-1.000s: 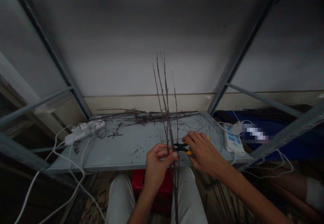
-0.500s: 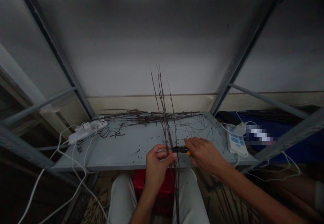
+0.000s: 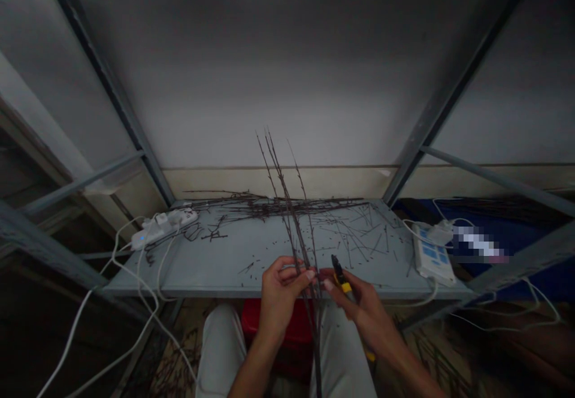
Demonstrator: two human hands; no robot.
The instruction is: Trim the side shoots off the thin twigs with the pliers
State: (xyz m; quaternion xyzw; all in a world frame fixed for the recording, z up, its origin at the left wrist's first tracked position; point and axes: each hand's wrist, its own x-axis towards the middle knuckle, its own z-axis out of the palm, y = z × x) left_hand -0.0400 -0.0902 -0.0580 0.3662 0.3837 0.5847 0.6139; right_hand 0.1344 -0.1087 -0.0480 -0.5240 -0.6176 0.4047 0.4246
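My left hand (image 3: 279, 293) is closed in a pinch around a thin bundle of dark twigs (image 3: 287, 206) that stands upright over the front edge of the grey table (image 3: 188, 272). Close on its right, my right hand (image 3: 357, 302) grips small yellow-handled cutters (image 3: 340, 273), whose black jaws point up and away from the twigs. The thumb of that hand touches the bundle's lower stems. The twigs run down between my knees and out of view.
A row of long cut twigs (image 3: 274, 205) lies across the back of the table, with short clippings scattered in front. A white power strip (image 3: 162, 227) sits at the left, another (image 3: 433, 257) at the right, both with trailing cables. A red box (image 3: 251, 323) stands under the table.
My right hand has drawn the cutters back from the twigs, toward me and down, and turned their jaws upward. The twig bundle has sunk lower and leans left at the top.
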